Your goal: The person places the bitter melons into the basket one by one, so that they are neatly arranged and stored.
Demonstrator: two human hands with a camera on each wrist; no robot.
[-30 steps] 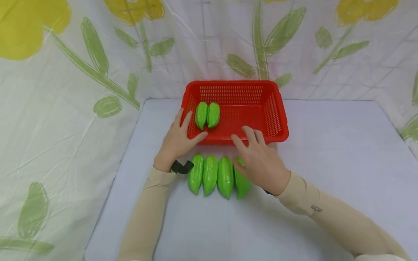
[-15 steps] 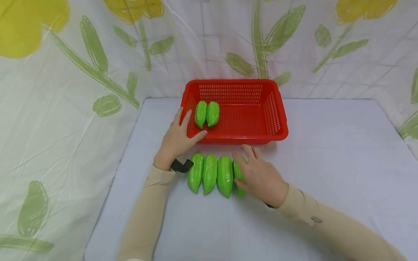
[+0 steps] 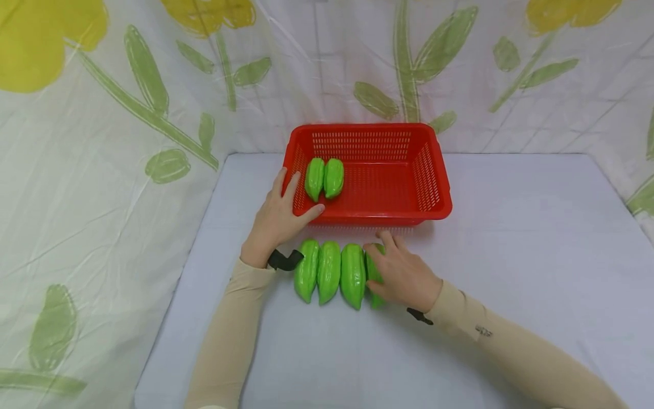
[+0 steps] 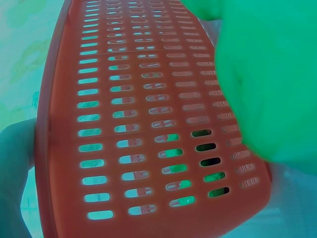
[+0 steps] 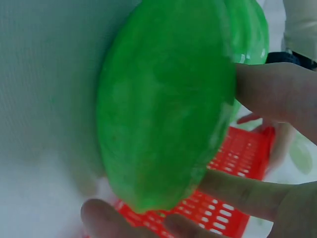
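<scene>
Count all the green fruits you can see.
6. Two green fruits lie side by side at the left end of the red basket; four more lie in a row on the table before it, the rightmost partly covered by the right hand.

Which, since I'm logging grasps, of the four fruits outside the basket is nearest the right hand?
The rightmost fruit: the right hand partly covers it, but none of the other three fruits.

One red slotted plastic basket [image 3: 375, 217], two bare hands [image 3: 276, 221] [image 3: 406, 277], and, one half-hidden, what looks like six glossy green tapered fruits [image 3: 352, 275]!
</scene>
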